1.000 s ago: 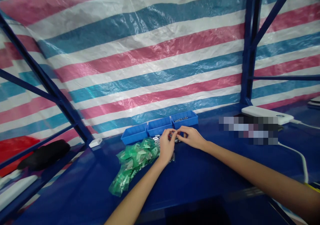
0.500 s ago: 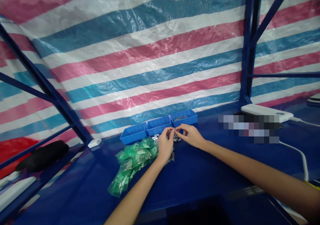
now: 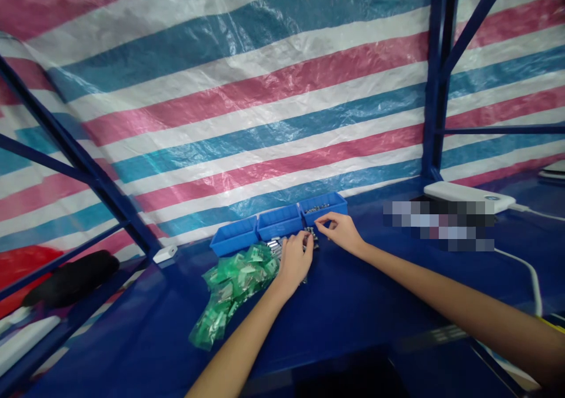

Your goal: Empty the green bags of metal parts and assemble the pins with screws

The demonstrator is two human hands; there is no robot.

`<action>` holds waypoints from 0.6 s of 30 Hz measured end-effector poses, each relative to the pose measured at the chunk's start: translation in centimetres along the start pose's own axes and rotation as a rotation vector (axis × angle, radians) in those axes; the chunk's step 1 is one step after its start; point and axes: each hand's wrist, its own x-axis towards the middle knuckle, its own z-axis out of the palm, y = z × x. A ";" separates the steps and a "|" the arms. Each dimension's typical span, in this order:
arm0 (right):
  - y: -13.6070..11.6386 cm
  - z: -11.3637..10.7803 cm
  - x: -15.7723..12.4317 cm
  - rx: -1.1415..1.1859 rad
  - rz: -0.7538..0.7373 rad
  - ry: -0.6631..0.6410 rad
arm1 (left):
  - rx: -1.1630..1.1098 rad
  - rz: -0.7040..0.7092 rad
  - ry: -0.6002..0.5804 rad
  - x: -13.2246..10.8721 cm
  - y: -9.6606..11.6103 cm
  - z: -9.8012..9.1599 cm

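As the bits (image 3: 311,237) look tiny, hard and slippery, fingertips are best used: the right hand (image 3: 341,232) is pinched shut, the left hand (image 3: 296,259) is laid loosely on them.

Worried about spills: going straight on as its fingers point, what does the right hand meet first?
Probably the right hand meets the small metal parts before the blue tray; depth is unclear.

Left hand (image 3: 295,261) rests on small metal parts (image 3: 274,245); right hand (image 3: 341,233) pinches near the blue trays (image 3: 279,224), green bags (image 3: 229,286) beside
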 end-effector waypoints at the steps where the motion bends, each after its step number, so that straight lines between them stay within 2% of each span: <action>1: 0.0 0.0 0.0 0.006 0.016 -0.006 | 0.025 -0.008 0.001 0.0 0.0 0.0; 6: 0.3 0.0 0.2 0.008 0.073 -0.035 | 0.112 -0.019 -0.009 -0.1 -0.2 0.0; 10: 0.8 0.0 0.3 0.014 0.104 0.009 | 0.160 0.116 -0.030 -0.4 -0.2 0.1; 13: 0.9 -0.1 0.4 0.046 0.181 -0.007 | 0.173 0.188 -0.085 -0.5 -0.2 0.2; 18: 1.0 -0.5 0.7 0.130 0.329 -0.019 | 0.171 0.190 -0.116 -0.4 -0.3 0.3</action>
